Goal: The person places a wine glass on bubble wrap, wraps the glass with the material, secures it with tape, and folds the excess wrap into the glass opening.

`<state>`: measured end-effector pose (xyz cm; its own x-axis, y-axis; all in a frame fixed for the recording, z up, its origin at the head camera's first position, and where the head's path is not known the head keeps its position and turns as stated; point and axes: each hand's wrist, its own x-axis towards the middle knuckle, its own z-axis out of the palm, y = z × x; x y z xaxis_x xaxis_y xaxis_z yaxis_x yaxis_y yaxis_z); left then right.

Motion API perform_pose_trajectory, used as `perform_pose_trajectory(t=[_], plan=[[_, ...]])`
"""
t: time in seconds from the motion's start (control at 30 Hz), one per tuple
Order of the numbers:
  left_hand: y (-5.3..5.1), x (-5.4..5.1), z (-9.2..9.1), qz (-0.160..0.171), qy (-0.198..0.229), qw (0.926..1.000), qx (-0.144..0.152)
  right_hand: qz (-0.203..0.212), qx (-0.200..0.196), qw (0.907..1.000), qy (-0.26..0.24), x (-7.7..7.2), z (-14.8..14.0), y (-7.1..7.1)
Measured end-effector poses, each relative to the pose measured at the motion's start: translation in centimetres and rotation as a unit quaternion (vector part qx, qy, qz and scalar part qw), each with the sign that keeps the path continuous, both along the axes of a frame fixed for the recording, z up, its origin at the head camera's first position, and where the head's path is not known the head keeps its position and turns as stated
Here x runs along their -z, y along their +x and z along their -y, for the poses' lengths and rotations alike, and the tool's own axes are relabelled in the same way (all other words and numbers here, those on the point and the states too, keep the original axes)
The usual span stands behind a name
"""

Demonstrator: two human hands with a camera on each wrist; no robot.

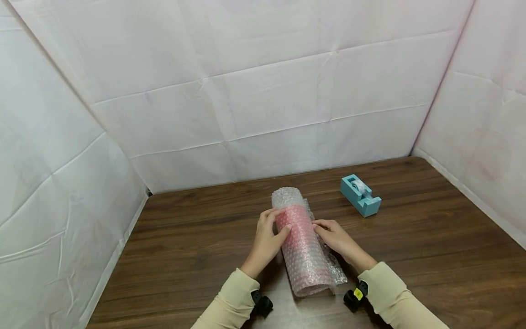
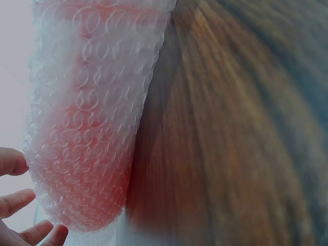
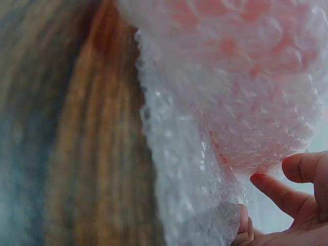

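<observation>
A long object wrapped in clear bubble wrap (image 1: 302,246) lies on the table, with pink-red showing through the layers. My left hand (image 1: 265,240) rests on its left side, fingertips and thumb spread against the plastic. In the left wrist view, left fingers (image 2: 15,204) touch the bubbled surface. On the opposite side, my right hand (image 1: 334,240) holds the loose flap of bubble wrap (image 1: 336,267). The right wrist view shows curled fingers at the flap's edge, while the right index finger (image 3: 282,195) and thumb reach the wrapped bundle. What lies inside is hidden.
A light-blue tape dispenser (image 1: 360,195) with a roll of clear tape stands to the right, beyond my right hand. The dark wood table (image 1: 197,246) is bordered by white cloth walls (image 1: 263,100) at the back and both sides.
</observation>
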<state>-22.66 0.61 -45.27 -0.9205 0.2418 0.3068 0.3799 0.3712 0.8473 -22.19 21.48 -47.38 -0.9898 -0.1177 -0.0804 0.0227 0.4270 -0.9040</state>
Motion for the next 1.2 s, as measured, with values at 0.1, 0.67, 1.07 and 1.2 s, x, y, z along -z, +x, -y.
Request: perform_pose_trajectory(t=[0.1,0.67,1.07,1.2], plan=[[0.0,-0.01,-0.08,0.001,-0.002,1.0,-0.001,0.014,0.007,0.9999,0.004,-0.03,-0.01,0.06],[0.1,-0.11,-0.15,0.011,-0.014,0.9998,0.004,0.067,0.03,0.9968,-0.03,-0.22,-0.19,-0.1],[0.3,-0.17,0.16,0.003,-0.03,0.9995,-0.011,0.051,0.029,0.9972,-0.045,-0.31,0.02,-0.09],[0.38,-0.21,0.38,0.004,-0.04,0.9991,-0.016,0.046,0.023,0.9964,-0.068,-0.34,0.14,-0.08]])
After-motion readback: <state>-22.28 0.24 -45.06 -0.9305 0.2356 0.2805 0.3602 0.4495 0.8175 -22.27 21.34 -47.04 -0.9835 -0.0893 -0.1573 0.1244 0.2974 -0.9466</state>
